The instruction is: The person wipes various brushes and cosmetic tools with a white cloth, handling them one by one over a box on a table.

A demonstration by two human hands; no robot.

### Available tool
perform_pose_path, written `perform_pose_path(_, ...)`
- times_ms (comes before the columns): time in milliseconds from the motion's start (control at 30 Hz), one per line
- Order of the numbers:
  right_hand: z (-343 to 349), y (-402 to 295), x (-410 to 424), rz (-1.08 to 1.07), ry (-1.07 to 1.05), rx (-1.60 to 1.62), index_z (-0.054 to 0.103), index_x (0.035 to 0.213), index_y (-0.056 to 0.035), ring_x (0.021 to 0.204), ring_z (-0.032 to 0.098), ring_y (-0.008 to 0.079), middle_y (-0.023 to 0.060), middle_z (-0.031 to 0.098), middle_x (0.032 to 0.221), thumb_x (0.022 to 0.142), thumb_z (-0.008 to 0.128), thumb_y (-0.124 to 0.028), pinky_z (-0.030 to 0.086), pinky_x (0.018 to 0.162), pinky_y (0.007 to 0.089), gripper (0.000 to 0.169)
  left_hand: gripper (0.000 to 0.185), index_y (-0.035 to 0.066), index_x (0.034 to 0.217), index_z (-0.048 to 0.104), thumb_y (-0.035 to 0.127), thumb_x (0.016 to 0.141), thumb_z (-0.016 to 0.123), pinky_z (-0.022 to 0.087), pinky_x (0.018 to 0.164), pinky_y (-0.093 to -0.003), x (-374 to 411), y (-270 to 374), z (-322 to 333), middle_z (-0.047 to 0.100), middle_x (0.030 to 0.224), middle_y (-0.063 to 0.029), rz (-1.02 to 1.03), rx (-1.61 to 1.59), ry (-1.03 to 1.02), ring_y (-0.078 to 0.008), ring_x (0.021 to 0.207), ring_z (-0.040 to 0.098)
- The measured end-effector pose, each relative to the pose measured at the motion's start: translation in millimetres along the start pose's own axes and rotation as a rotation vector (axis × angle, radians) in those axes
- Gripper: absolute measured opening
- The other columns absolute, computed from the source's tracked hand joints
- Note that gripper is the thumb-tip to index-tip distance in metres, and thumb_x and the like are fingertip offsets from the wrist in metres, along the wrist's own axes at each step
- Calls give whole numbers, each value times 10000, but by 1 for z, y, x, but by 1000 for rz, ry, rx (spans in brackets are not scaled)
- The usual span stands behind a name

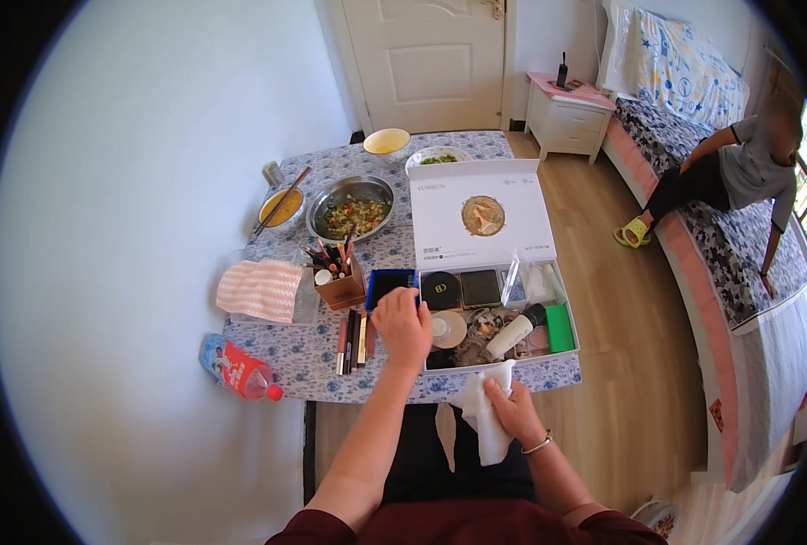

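My left hand [402,327] reaches over the near edge of a dark, blue-edged flat case [391,287]; whether its fingers grip it cannot be told. A crumpled white cloth [491,415] hangs from my right hand [514,412], just off the table's near edge. Between and beyond the hands lies an open white box [576,334] holding a round black compact [441,291], a square dark compact [480,289], a white bottle with black cap [514,332] and a green packet [559,328]. Left of the case stand a brown cup of brushes [341,289] and several cosmetic tubes [354,343].
Farther back are a steel bowl of chopped food [350,208], a bowl with chopsticks [285,206], a white bowl [387,142] and a plate of greens [439,157]. A striped cloth [259,291] and red-labelled bottle [243,368] lie left. A person [751,163] sits on the bed.
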State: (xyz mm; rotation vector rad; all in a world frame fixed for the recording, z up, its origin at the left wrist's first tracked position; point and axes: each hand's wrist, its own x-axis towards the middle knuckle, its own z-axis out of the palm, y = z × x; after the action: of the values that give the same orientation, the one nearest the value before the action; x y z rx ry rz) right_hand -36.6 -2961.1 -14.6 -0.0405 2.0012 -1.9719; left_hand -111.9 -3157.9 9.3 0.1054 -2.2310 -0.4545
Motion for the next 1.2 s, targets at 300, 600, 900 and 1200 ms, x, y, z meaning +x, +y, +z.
perform_pose_path(300, 9, -1, -9, -18, -93, -35, 561, 899, 4, 665, 519, 72, 27, 580, 747, 844, 527, -308, 442, 580, 240, 319, 183, 77, 880, 523, 239, 796, 530, 363, 667, -397, 2, -39, 2, 589, 731, -104, -108, 111, -548, -269, 694, 557)
perform_pose_path(600, 10, 6, -12, -4, -153, -30, 552, 939, 4, 692, 542, 87, 46, 595, 787, 847, 520, -279, 455, 601, 249, 299, 295, 24, 835, 477, 269, 748, 616, 415, 606, -342, 29, -57, -4, 552, 735, -127, -308, -385, -939, -245, 678, 535)
perform_pose_path(900, 11, 10, -13, 20, -172, -89, 555, 987, -9, 736, 574, 131, 80, 609, 822, 834, 529, -306, 465, 657, 278, 335, 208, 29, 752, 516, 148, 708, 680, 406, 580, -248, 31, -66, -9, 522, 671, -4, -293, -597, -962, -85, 625, 468)
perform_pose_path(1200, 15, 8, -17, 29, -227, -85, 551, 993, -4, 757, 549, 94, 48, 602, 845, 852, 511, -275, 458, 668, 259, 308, 150, 10, 814, 552, 140, 753, 599, 429, 614, -281, 35, -81, -1, 584, 726, -62, -234, -590, -1062, -132, 662, 528)
